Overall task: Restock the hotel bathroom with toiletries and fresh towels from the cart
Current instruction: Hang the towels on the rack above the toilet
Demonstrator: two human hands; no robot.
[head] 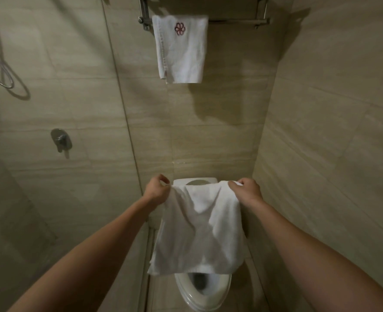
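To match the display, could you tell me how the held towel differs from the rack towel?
The rack towel hangs over a metal bar; the held towel hangs from the left hand and right hand. The rack towel shows a red emblem; the held towel shows none. Both are white.

Metal wall rack [237,20], red-crested white towel [181,52] draped over its rail, seemingly folded

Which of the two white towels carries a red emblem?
The white hanging towel on the metal wall rack; the other white towel, gripped by left hand and right hand, looks plain.
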